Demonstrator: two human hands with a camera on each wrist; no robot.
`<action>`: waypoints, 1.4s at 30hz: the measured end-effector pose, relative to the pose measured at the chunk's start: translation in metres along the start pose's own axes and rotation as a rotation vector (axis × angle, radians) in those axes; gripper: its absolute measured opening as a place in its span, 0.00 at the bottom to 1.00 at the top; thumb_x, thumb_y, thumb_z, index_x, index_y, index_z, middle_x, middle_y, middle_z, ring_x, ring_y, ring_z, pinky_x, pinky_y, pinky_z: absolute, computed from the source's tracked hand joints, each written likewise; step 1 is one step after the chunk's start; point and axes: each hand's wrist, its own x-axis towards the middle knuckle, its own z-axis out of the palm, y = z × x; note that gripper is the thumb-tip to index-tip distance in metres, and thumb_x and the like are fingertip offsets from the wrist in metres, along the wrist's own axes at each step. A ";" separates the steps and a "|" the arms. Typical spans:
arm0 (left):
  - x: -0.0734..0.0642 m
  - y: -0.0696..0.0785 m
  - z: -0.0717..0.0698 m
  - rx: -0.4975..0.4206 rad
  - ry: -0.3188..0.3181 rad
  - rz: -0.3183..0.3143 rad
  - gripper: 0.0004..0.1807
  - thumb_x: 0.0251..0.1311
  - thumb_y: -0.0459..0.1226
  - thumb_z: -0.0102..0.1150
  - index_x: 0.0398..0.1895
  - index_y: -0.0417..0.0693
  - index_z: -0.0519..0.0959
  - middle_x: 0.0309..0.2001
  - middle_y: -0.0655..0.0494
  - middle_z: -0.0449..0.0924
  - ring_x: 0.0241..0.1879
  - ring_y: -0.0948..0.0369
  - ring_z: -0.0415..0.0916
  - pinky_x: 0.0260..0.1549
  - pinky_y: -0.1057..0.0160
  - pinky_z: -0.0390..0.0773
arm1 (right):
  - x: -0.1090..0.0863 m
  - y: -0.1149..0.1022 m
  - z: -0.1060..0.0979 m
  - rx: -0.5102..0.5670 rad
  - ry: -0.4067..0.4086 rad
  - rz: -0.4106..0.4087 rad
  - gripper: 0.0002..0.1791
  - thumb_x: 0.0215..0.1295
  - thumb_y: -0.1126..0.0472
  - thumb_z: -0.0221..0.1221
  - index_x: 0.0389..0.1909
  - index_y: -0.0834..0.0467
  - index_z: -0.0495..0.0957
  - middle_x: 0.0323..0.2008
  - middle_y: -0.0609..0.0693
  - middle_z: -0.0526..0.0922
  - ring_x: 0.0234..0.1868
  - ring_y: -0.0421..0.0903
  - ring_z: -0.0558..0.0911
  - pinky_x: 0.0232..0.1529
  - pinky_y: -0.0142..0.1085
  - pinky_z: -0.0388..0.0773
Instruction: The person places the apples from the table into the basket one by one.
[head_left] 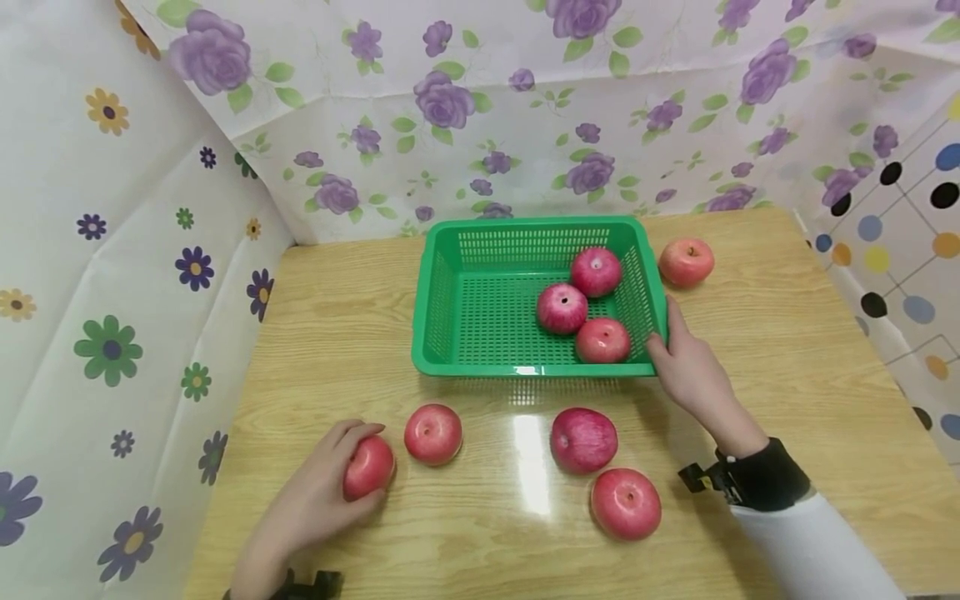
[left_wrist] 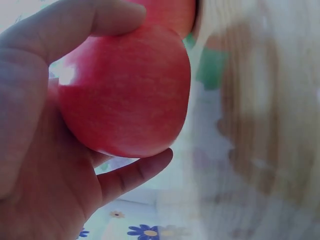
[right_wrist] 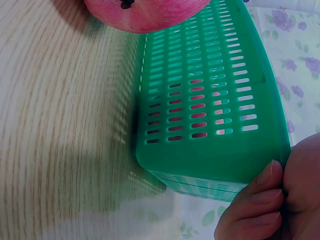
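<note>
At the lower left my left hand [head_left: 318, 492] curls round a red apple [head_left: 370, 468] on the table. The left wrist view has the thumb [left_wrist: 107, 17] over one side of this apple [left_wrist: 127, 95] and a finger along the opposite side. Just to its right lies another apple [head_left: 433, 434]. My right hand [head_left: 693, 367] grips the near right corner of a green plastic basket [head_left: 525, 371], thumb on the rim and fingers [right_wrist: 252, 215] outside. Inside the basket, toward its right end, sit three apples, one of them dark red [head_left: 596, 272].
In front of the basket are a dark red apple [head_left: 584, 440] and a lighter one [head_left: 626, 503]. Behind my right hand, another apple [head_left: 686, 262] lies beside the basket. Flowered sheets [head_left: 442, 100] hang along the back and left of the wooden table [head_left: 337, 325].
</note>
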 end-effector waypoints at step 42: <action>0.111 0.082 -0.064 0.138 0.188 0.481 0.35 0.48 0.44 0.71 0.62 0.49 0.72 0.62 0.49 0.68 0.61 0.51 0.62 0.60 0.46 0.64 | 0.003 0.004 0.003 -0.014 0.021 -0.006 0.37 0.77 0.48 0.36 0.80 0.52 0.34 0.61 0.73 0.71 0.41 0.61 0.78 0.24 0.40 0.71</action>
